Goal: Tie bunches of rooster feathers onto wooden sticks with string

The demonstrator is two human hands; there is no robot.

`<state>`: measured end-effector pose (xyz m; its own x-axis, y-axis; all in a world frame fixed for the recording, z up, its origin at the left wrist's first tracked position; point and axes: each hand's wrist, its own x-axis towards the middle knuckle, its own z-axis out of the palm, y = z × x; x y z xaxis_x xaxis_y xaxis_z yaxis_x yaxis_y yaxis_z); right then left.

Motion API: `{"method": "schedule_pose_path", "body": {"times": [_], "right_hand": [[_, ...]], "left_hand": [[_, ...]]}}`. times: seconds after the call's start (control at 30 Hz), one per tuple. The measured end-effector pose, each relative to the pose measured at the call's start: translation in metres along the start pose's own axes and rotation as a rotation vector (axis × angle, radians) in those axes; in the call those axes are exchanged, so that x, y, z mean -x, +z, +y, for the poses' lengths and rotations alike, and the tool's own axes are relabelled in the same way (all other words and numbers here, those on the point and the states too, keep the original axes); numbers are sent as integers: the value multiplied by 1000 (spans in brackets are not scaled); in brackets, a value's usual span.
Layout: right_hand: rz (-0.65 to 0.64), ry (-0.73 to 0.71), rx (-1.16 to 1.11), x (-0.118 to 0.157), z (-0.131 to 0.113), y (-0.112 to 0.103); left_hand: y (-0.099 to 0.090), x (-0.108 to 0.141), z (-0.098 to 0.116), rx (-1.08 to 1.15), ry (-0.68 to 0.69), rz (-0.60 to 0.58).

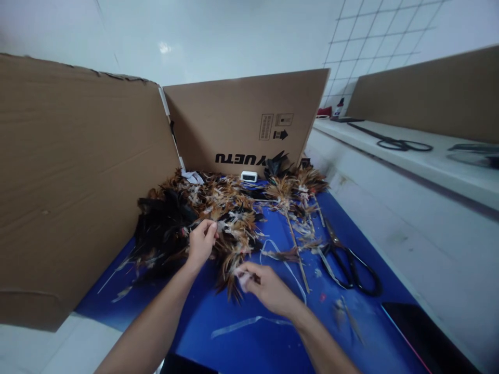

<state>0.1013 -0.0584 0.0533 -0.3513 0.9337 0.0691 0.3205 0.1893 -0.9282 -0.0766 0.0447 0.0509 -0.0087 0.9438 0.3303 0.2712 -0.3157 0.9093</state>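
My left hand (201,242) is pinched closed at the edge of a large heap of brown feathers (218,195), with whitish feather ends at its fingertips. Closer to me, my right hand (267,287) has thumb and fingers closed on the pale, fluffy base of a brown feather bunch (231,266), whose tips point left and down. Long black feathers (166,223) lie left of my left hand. Clear plastic strips (249,327) rest on the blue tabletop (202,317), one of them just below my right hand.
Black-handled scissors (351,265) lie at right, beside a thin feathered stick (293,234). Cardboard walls (241,119) stand at the left and back. A small white digital device (249,177) is at the back. A dark phone-like slab (424,335) lies front right; a ledge (440,161) holds another scissors (401,144).
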Motion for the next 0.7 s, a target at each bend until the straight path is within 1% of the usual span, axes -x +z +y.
{"method": "schedule_pose_path", "body": {"times": [0.07,0.13,0.2,0.3,0.33,0.37,0.43,0.5,0.53,0.57,0.63,0.7], "right_hand": [[-103,-63,73,4,-10,2],[-169,-135,145,9,-19,2],[-185,-183,193,12,-25,-1],[-176,-203,235,14,-27,-9],[-143,-200,250,14,-25,-12],[-80,-188,272,13,-22,-16],[144,-134,372,10,-12,-25],[383,-57,575,8,2,-34],[453,-19,708,8,8,-38],[492,24,836,8,15,-42],[503,97,1028,8,25,-48],[497,118,1095,8,30,-51]], "left_hand": [[-3,-1,1,15,-3,46],[-6,-2,1,-12,14,87],[-8,-3,0,-75,32,119],[-10,-4,-3,-163,38,138],[-10,-5,-5,-186,39,142],[-10,-5,-6,-208,43,149],[-11,-6,-10,-249,54,164],[-12,-8,-12,-283,69,173],[-12,-9,-13,-292,79,175],[-12,-9,-14,-298,93,178],[-12,-9,-13,-314,148,187],[-11,-7,-9,-340,245,215]]}}
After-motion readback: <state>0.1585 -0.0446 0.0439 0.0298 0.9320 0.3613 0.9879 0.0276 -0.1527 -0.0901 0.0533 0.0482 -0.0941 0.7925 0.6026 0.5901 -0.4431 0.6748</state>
